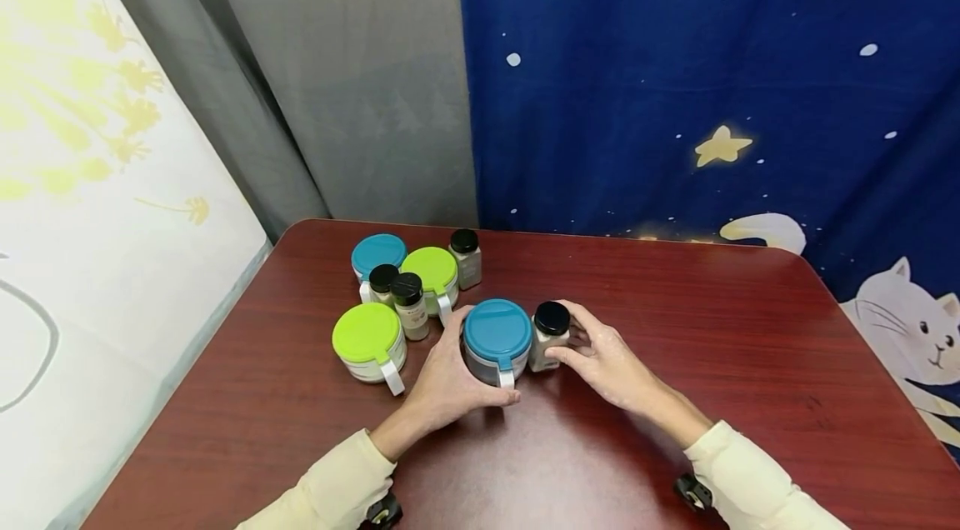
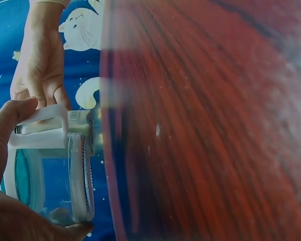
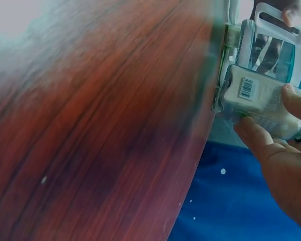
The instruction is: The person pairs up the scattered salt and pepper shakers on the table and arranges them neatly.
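Observation:
My left hand [image 1: 448,380] curls around a clear glass jar with a blue lid [image 1: 498,330] and a white handle that faces me. The left wrist view shows the thumb by the jar's handle [image 2: 45,138] and fingers on its far side. Just right of the jar, my right hand [image 1: 611,367] holds a small black-capped seasoning bottle [image 1: 551,323] between thumb and fingers. Its barcode label and pale contents show on the seasoning bottle [image 3: 256,98] in the right wrist view. Jar and bottle stand upright, side by side.
To the left stand two green-lidded jars [image 1: 367,332], another blue-lidded jar [image 1: 378,253] and three black-capped bottles [image 1: 412,317]. One bottle [image 1: 468,263] is near the back edge. The red-brown table [image 1: 675,305] meets grey and blue curtains [image 1: 600,97] behind.

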Motion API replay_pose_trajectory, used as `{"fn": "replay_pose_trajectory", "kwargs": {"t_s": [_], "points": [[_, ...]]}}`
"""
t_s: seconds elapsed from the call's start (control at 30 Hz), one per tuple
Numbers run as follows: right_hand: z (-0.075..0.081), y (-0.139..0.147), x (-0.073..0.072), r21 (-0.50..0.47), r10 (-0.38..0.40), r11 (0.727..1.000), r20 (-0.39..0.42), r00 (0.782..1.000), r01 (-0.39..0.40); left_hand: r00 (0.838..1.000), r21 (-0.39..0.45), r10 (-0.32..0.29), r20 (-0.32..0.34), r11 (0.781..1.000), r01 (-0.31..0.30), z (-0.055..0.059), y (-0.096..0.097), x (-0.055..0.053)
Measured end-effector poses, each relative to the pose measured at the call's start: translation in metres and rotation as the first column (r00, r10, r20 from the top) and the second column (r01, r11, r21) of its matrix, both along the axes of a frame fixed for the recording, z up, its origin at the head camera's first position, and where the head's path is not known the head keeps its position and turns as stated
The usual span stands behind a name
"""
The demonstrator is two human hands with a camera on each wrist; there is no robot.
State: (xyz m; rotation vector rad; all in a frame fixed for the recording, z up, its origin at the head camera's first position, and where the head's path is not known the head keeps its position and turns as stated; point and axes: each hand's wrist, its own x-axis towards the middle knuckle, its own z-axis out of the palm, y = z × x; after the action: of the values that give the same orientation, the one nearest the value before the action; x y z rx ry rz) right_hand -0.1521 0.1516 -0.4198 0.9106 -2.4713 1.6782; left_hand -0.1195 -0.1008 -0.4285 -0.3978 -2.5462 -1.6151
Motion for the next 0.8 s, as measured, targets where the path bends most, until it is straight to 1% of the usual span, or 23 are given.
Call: {"fn": "replay_pose_trajectory", "kwargs": {"t_s": [0.17, 0.37, 0.43, 0.63, 0.8], "points": [[0.001, 0.009, 0.001, 0.008, -0.018, 1.0, -0.023, 1.0, 0.018, 1.0, 0.008, -0.021, 0.006, 1.0, 0.021, -0.001, 0.007, -0.002], [0.002, 0.017, 0.004, -0.007, -0.01, 1.0, -0.002, 1.0, 0.01, 0.999, -0.001, -0.037, 0.014, 0.999, 0.037, 0.001, 0.013, -0.004], [0.002, 0.019, 0.004, -0.013, -0.012, 1.0, -0.005, 1.0, 0.012, 0.999, -0.002, -0.044, 0.017, 0.999, 0.044, 0.001, 0.015, -0.003], [-0.001, 0.022, 0.003, -0.021, -0.019, 1.0, -0.015, 1.0, 0.019, 0.998, -0.007, -0.048, 0.036, 0.999, 0.048, 0.001, 0.019, -0.003], [-0.001, 0.025, 0.002, -0.02, -0.031, 0.999, -0.042, 0.999, 0.03, 0.997, -0.02, -0.052, 0.049, 0.998, 0.053, 0.002, 0.022, -0.004]]}}
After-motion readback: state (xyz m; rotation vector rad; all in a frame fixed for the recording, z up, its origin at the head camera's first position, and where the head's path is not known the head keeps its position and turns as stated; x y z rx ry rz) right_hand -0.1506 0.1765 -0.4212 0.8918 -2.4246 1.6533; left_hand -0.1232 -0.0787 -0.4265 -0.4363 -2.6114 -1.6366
